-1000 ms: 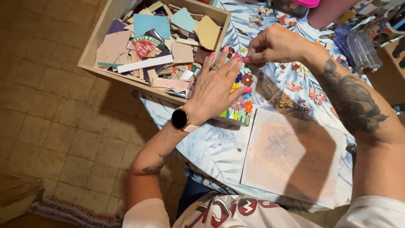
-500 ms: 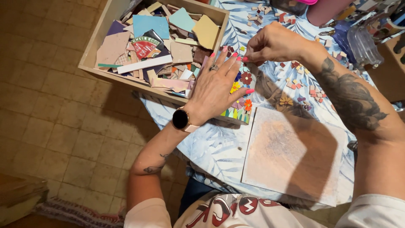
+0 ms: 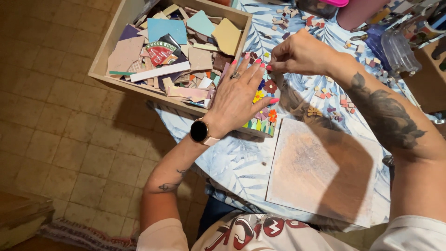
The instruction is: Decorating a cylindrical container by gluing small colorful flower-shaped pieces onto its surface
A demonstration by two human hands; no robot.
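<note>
left hand [image 3: 237,95] flat, fingers spread, on mosaic panel [image 3: 262,123] beside the tile box [image 3: 116,51]; right hand [image 3: 302,53] fingertips pinched above it, contents unclear.

a wooden box [image 3: 103,69] of broken tile shards [image 3: 167,29] beside a blank board [image 3: 320,169].

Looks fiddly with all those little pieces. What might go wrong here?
The wooden box of broken tile shards overhangs the table edge; a nudge from the left hand pressing on the mosaic piece beside it might tip it. The right hand pinches something tiny that could drop among the loose chips.
</note>
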